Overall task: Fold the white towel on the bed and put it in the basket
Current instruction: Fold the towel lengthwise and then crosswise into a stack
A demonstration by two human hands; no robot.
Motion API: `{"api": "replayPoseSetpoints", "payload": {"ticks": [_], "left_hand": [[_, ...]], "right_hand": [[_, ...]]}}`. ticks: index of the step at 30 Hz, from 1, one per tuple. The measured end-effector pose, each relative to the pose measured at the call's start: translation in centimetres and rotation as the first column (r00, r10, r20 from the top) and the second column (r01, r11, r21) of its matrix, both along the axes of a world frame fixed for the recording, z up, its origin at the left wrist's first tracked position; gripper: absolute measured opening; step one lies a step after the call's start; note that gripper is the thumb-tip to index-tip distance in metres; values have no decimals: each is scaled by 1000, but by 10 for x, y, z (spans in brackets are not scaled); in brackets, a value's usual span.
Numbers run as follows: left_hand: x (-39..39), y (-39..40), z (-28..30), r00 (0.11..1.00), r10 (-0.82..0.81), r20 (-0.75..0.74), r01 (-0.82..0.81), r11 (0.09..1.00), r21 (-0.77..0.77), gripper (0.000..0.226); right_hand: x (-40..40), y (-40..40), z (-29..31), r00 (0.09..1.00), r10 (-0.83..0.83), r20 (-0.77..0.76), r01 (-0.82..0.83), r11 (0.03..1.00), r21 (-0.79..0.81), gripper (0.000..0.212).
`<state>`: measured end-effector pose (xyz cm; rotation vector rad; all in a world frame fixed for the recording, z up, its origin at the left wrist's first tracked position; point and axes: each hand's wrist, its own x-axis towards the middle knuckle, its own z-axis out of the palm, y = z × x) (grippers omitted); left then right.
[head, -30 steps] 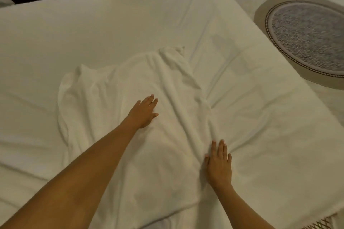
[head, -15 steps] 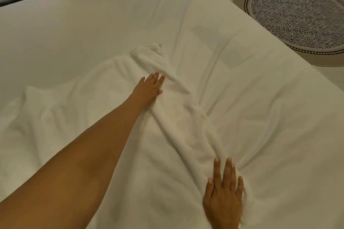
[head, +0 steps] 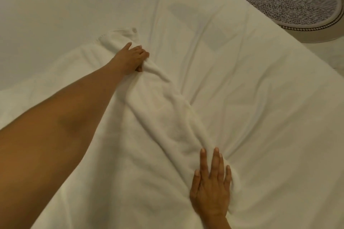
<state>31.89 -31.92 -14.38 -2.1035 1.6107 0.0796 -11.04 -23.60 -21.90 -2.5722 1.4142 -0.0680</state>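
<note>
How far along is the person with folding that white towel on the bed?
Early on. Done: the white terry towel lies spread on the white bed sheet, though rumpled along its right edge. In hand: the left hand grips the bunched cloth near the far corner, while the right hand presses flat on the near edge. Left: no neat fold shows yet, and no basket is in view.

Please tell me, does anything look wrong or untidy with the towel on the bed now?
Yes. The white towel is not flat: a thick bunched ridge runs from the left hand, which gathers its far part, to the right hand, pressing flat. The bed sheet beside it is creased too.
</note>
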Motion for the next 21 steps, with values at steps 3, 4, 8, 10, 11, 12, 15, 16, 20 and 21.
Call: {"api": "replayPoseSetpoints", "payload": {"ticks": [3, 4, 8, 10, 11, 12, 15, 16, 20, 21], "left_hand": [[0, -1, 12, 996, -32, 78, 30, 999, 27, 47], [-2, -2, 17, 992, -52, 118, 46, 998, 52, 44], [-10, 2, 27, 971, -100, 216, 77, 991, 110, 32], [-11, 5, 32, 970, -105, 218, 80, 990, 120, 33], [-11, 6, 34, 974, -100, 204, 77, 990, 119, 33], [-11, 7, 36, 978, -94, 187, 71, 990, 122, 34], [-11, 11, 38, 980, -102, 168, 82, 989, 122, 36], [-11, 13, 38, 981, -97, 167, 78, 990, 117, 38], [-15, 15, 35, 967, -115, 226, 83, 986, 146, 36], [-17, 15, 35, 962, -123, 242, 85, 983, 164, 34]], "right_hand": [[1, -3, 11, 999, -2, 46, 2, 1000, 18, 56], [1, -4, 14, 997, -6, 75, 5, 1000, 22, 56], [6, -10, 23, 956, -162, 244, 154, 987, 51, 53], [11, -14, 27, 960, -165, 225, 167, 986, 10, 50], [13, -17, 28, 971, -148, 186, 154, 988, -22, 48], [13, -20, 30, 979, -140, 149, 148, 988, -44, 47], [12, -26, 36, 985, -152, 79, 156, 986, -50, 46], [12, -27, 39, 986, -156, 66, 159, 986, -44, 45], [19, -32, 47, 980, -179, 83, 179, 984, 2, 41], [22, -33, 48, 976, -195, 93, 194, 981, 24, 40]]}}
